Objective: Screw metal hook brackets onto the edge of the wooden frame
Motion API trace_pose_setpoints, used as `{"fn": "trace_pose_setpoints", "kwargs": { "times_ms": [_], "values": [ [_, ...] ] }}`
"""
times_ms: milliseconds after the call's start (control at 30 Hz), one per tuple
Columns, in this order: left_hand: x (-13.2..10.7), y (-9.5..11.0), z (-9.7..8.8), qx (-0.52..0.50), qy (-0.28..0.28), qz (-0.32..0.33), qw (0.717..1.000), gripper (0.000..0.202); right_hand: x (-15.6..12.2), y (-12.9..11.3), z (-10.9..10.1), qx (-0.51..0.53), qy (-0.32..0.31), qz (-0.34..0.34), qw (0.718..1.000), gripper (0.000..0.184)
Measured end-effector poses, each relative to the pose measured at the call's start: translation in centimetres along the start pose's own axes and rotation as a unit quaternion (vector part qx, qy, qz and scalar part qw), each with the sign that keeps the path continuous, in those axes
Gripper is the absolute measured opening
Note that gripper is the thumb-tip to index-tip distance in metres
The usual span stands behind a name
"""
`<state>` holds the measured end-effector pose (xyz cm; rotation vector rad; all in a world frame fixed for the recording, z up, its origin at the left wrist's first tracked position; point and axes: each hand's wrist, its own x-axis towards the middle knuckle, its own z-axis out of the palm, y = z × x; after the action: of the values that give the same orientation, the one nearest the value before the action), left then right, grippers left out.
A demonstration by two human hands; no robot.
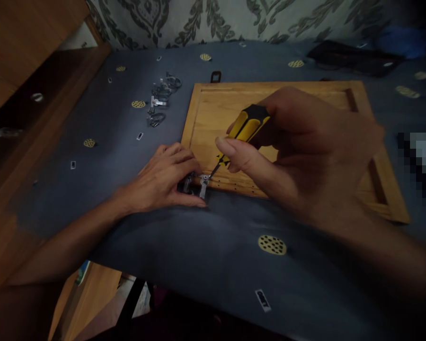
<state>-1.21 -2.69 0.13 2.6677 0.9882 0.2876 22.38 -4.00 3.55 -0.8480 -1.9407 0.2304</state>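
Observation:
A wooden cabinet door [213, 109] lies flat on a blue-grey cloth. My left hand [163, 177] rests at the door's near left corner, fingers closed around a metal hinge [198, 183] and holding it against the door's edge. My right hand [298, 147] grips a screwdriver with a yellow and black handle [246, 124]. Its thin shaft slants down to the left, and the tip meets the hinge.
A pile of loose metal hinges [161, 97] lies on the cloth to the left of the door. A dark object [355, 57] lies at the far right. Brown wooden furniture [24, 61] borders the left side. A patterned curtain hangs behind.

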Motion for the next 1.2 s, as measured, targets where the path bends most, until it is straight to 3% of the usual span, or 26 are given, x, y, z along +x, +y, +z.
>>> {"fn": "trace_pose_setpoints", "kwargs": {
  "times_ms": [167, 300, 500, 800, 1200],
  "values": [
    [0.0, 0.0, 0.1, -0.008, 0.008, 0.003, 1.000, 0.064, 0.1, 0.2, 0.1, 0.027, 0.011, -0.025, 0.999, 0.034],
    [0.1, 0.1, -0.1, -0.016, 0.000, 0.000, 1.000, 0.060, -0.1, -0.1, 0.0, 0.019, 0.006, 0.007, 1.000, 0.028],
    [0.2, 0.3, -0.2, -0.019, -0.001, -0.004, 1.000, 0.054, -0.2, -1.1, 0.0, 0.025, 0.048, 0.043, 0.998, 0.030],
    [0.2, 0.2, -0.1, -0.011, -0.010, -0.007, 1.000, 0.057, -0.4, -0.8, 0.2, 0.035, 0.023, 0.067, 0.997, 0.026],
    [0.1, -0.2, 0.4, -0.010, 0.023, 0.014, 1.000, 0.060, -0.4, -0.8, 0.1, 0.039, 0.002, -0.015, 0.999, 0.032]
  ]
}}
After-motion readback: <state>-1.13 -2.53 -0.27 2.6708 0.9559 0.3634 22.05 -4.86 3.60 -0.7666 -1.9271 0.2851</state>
